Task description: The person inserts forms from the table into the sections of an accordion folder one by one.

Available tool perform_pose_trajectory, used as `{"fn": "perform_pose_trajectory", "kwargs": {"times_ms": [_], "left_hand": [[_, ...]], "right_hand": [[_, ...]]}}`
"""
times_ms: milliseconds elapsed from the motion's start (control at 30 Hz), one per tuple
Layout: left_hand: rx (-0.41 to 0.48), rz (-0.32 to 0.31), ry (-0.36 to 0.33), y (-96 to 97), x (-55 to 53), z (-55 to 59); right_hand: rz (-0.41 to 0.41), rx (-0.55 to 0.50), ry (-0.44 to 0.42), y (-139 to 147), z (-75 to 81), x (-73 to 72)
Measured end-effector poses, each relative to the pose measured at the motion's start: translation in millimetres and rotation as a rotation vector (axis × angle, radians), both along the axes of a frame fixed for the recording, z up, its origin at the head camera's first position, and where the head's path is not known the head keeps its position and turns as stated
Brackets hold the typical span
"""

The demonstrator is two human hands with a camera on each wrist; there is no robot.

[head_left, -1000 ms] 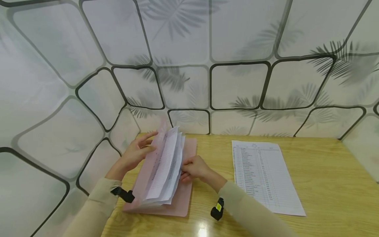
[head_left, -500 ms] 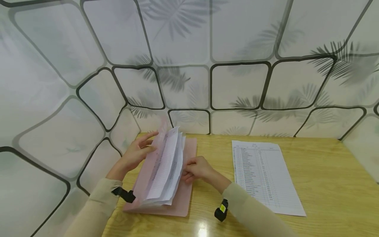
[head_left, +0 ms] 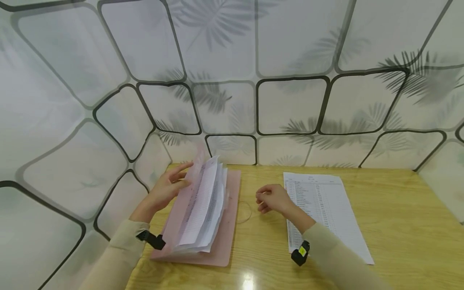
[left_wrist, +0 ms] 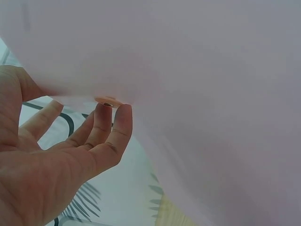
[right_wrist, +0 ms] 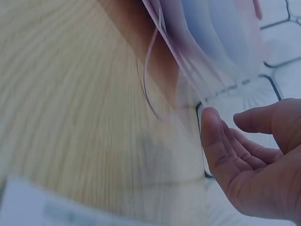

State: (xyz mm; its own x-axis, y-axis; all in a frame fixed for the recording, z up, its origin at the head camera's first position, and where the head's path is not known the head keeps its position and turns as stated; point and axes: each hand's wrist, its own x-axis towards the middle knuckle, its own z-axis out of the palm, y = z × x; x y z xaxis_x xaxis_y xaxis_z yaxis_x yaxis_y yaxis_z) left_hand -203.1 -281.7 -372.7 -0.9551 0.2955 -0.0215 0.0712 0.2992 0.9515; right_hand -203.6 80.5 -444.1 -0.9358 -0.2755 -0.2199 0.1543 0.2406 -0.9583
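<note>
At the left of the head view a pink folder (head_left: 225,241) stands part-way open, its front cover raised. White printed papers (head_left: 203,209) fan out inside it. My left hand (head_left: 164,192) grips the raised cover by its edge; in the left wrist view its fingertips lie at a small orange-brown disc button (left_wrist: 109,101) on the pink cover (left_wrist: 197,84). A thin string (head_left: 250,213) loops off the folder's right side onto the table. My right hand (head_left: 274,198) hovers between folder and printed list, fingers loosely bent, thumb apart from them in the right wrist view, holding nothing.
A printed list sheet (head_left: 337,217) lies flat on the wooden table (head_left: 406,209) at the right, partly beneath my right forearm in this view. Behind and to the left rises a patterned wall covering (head_left: 293,104).
My right hand has left the papers' edge and moved right, over to near the sheet. The string loop now shows beside the folder. My left hand and the raised cover stay put.
</note>
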Motion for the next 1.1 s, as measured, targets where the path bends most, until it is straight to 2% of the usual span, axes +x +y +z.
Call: {"fn": "perform_pose_trajectory", "kwargs": {"times_ms": [167,500,1100], "left_hand": [[0.01,-0.005,-0.005,1.5,-1.2,-2.4],[0.01,-0.021,0.006,2.8,-3.4,-5.1],[-0.039,0.027,0.008,5.0,-3.8,-4.4]], "right_hand": [[-0.091,0.131,0.034,40.3,-0.2,-5.4],[-0.147,0.27,0.051,109.7,-1.8,-5.2],[-0.277,0.438,0.025,171.7,0.5,1.1]]}}
